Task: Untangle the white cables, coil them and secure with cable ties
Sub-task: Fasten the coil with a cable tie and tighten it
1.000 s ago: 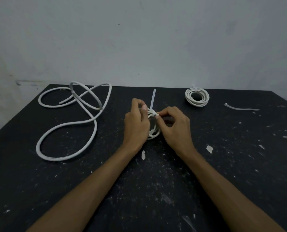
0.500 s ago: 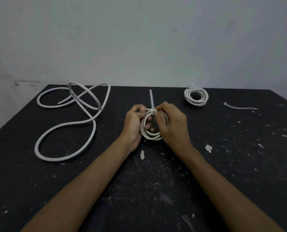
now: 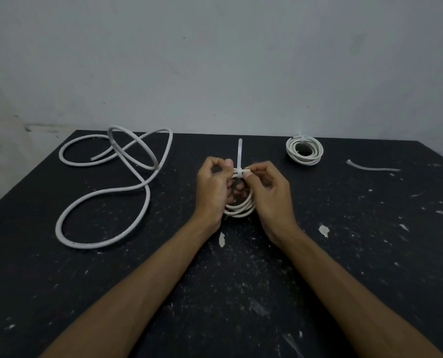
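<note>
While both hands (image 3: 243, 192) grip it, the coil (image 3: 239, 211) is half hidden.

Scuffed black table (image 3: 344, 254), grey wall (image 3: 215, 60)

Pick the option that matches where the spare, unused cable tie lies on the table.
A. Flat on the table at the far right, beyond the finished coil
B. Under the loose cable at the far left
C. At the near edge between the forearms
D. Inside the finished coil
A: the spare cable tie lies flat on the black table at the far right, to the right of the finished coil and apart from it.
</note>
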